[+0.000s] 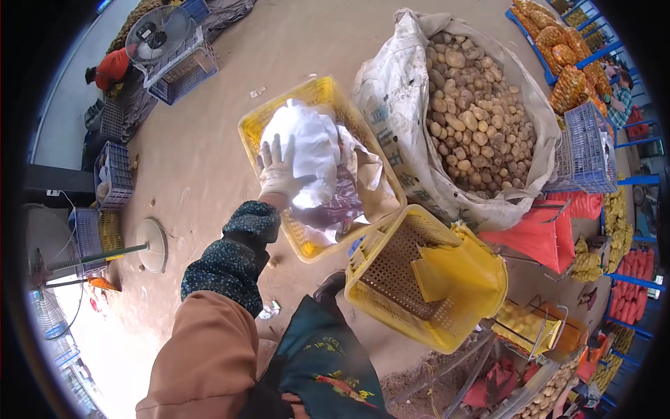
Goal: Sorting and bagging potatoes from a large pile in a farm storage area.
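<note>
My left hand [277, 170], in a pale glove, lies palm down with fingers spread against a crumpled white plastic bag [309, 141]. The bag sits inside a yellow plastic crate [251, 131] on the floor before me. Beside it in the crate are brownish wrapping sheets [379, 180] and a dark reddish bundle [343, 196]. A second yellow perforated crate [390, 280] stands near my foot, with a torn yellow sheet [445, 267] over its right side. My right hand cannot be made out in the picture.
A large white woven sack [398, 105] full of potatoes [476, 120] stands right of the crates. Red bags [544, 235] and a blue crate [589, 146] lie beyond it. A fan [157, 34] and a bending person [112, 68] are at upper left. Another fan's round base [152, 244] stands left.
</note>
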Available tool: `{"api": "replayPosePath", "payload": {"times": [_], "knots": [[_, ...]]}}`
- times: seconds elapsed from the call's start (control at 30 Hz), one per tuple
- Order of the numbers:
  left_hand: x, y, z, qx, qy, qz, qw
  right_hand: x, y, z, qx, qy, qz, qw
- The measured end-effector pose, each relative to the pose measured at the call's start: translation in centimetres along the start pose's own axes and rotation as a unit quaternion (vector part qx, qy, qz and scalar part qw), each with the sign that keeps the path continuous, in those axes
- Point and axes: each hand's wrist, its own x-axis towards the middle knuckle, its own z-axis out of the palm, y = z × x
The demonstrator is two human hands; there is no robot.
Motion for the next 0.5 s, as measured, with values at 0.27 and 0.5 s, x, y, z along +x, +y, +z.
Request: {"api": "replayPosePath", "payload": {"times": [0.27, 0.5], "knots": [[7.6, 0.5, 10.8, 0.082, -0.224, 0.215, 0.947, -7.2, 13.7, -1.1, -0.08, -0.113, 0.003, 0.99], [9.0, -1.0, 10.2, 0.137, -0.246, 0.234, 0.931, -9.0, 10.6, -1.5, 0.02, -0.106, 0.058, 0.992]]}}
